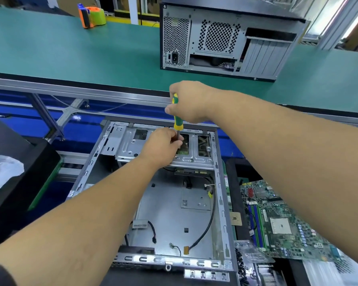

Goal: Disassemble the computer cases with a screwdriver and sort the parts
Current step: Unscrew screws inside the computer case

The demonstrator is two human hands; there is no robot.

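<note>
Gutted steel case (194, 221), left hand (161, 146) pinching thin shaft, right hand (189, 101) fisted round ribbed green-yellow screwdriver (177, 118)

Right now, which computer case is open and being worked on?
The near case, lying flat with its panel off under both hands; the far case stands closed on the green belt.

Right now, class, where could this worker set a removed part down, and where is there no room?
Free: the green belt between the tape dispenser and the closed case. Also the open case's bare floor, bordered by loose cables. Crowded: the right side, with the motherboard, and the drive cage under both hands.
</note>
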